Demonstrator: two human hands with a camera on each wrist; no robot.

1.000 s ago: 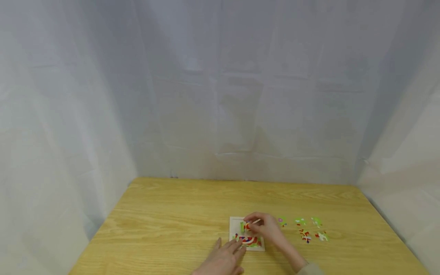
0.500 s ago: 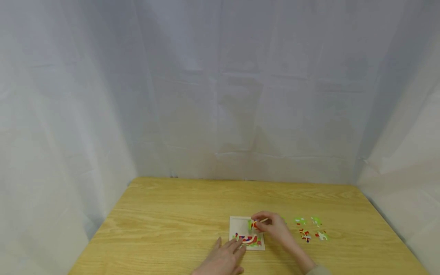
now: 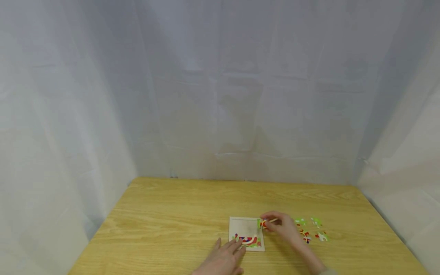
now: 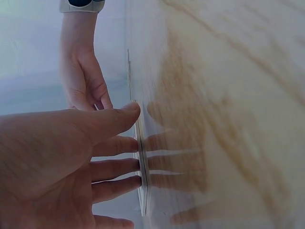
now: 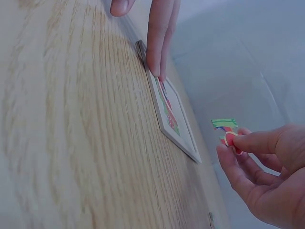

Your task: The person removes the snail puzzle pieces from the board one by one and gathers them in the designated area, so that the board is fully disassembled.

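My right hand (image 3: 282,227) pinches a red, yellow and green jigsaw piece (image 5: 228,134) between thumb and fingers, held above the table at the right edge of the puzzle tray (image 3: 247,220). Along the near side of this pale tray, joined puzzle pieces (image 3: 249,240) show red, blue, white and green; the rest of its floor is bare. My left hand (image 3: 223,259) lies with fairly straight, spread fingers, their tips resting on the tray's near edge and the joined pieces. In the left wrist view those fingertips (image 4: 133,164) sit right at the tray's rim.
Several loose jigsaw pieces (image 3: 322,236) lie on the wooden table (image 3: 165,221) to the right of the tray, partly behind my right hand. White sheeting (image 3: 220,114) hangs behind the table and on both sides.
My right hand has moved to the right with the jigsaw piece, from over the tray's middle to its right edge. The left hand and the tray have stayed in place.
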